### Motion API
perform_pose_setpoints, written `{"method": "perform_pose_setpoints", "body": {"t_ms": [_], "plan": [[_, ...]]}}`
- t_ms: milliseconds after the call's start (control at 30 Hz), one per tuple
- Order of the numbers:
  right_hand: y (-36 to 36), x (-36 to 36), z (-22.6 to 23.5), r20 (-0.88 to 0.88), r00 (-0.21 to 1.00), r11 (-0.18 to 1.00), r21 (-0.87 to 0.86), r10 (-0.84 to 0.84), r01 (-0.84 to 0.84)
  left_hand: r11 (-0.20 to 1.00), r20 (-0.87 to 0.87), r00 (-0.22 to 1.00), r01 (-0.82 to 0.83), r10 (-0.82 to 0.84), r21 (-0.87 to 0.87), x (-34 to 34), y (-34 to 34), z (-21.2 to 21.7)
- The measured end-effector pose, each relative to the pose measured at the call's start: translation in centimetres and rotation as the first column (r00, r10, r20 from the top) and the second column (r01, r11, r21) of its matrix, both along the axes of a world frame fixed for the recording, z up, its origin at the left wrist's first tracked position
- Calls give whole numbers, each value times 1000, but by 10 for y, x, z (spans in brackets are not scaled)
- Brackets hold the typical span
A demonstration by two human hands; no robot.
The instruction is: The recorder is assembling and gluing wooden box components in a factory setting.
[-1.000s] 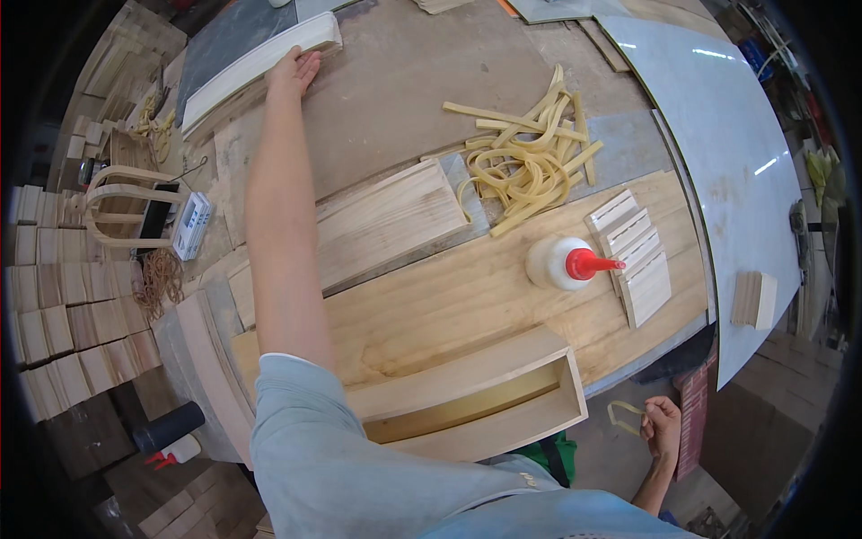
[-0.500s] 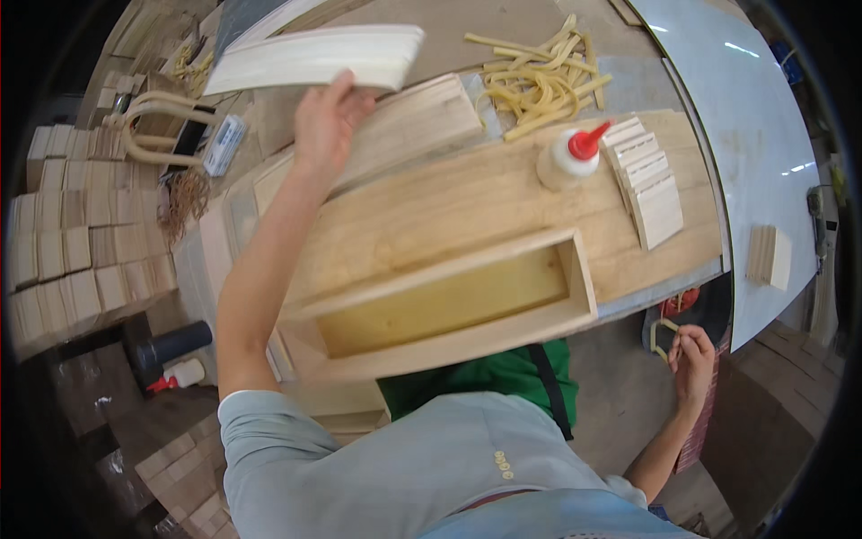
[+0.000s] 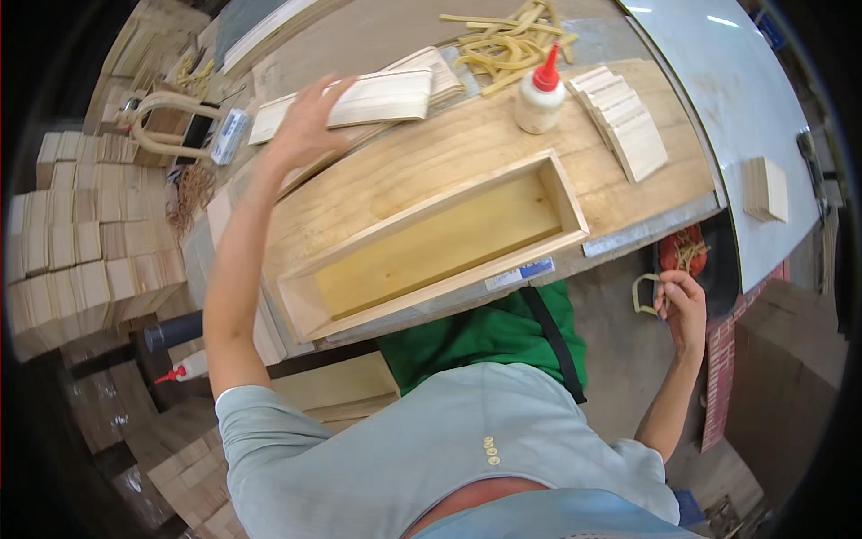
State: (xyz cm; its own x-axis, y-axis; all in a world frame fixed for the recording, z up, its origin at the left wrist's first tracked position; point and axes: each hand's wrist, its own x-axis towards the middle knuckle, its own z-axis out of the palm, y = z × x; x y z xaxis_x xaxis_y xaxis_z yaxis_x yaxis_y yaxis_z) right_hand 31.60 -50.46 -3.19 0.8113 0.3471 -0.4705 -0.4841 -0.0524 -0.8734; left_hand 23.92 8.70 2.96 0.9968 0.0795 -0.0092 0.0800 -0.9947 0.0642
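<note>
My left hand (image 3: 310, 126), slightly blurred, is open with fingers apart over a pale wooden board (image 3: 382, 97), which rests slantwise on other boards (image 3: 440, 72). My right hand (image 3: 682, 310) pinches a yellowish elastic band (image 3: 643, 295) beside the bench's right front corner. Between my arms, a long open wooden box (image 3: 440, 283) with a yellow bottom lies along the bench's near edge. Behind it stands a white glue bottle (image 3: 539, 106) with a red nozzle. Several small wooden pieces (image 3: 637, 144) overlap in a row to its right.
A heap of yellow bands (image 3: 512, 45) lies at the back. Stacked wooden blocks (image 3: 90, 234) fill the left side. A dark bin (image 3: 718, 269) with red contents sits below the right corner, near a grey-blue table (image 3: 718, 99) holding a small wood stack (image 3: 765, 189).
My left hand has lowered the pale board onto the other boards and its fingers have loosened. My right hand has moved slightly up, still with the band. The view has shifted.
</note>
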Motion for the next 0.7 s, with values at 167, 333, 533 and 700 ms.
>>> {"method": "perform_pose_setpoints", "body": {"t_ms": [167,333,533,700], "plan": [[1,0,-1,-5,998,998,-27,55,-55,992,-366,929,-90,52,-87,11,73,-34],[3,-8,0,-24,999,999,-34,23,-24,975,-413,910,-132,46,-181,29,67,-17],[13,-12,-3,-48,992,993,-25,113,-114,972,-436,899,-142,47,-187,40,76,-21],[14,-17,-14,-76,987,988,-46,141,-145,962,-383,906,-245,181,-125,34,47,-1]]}}
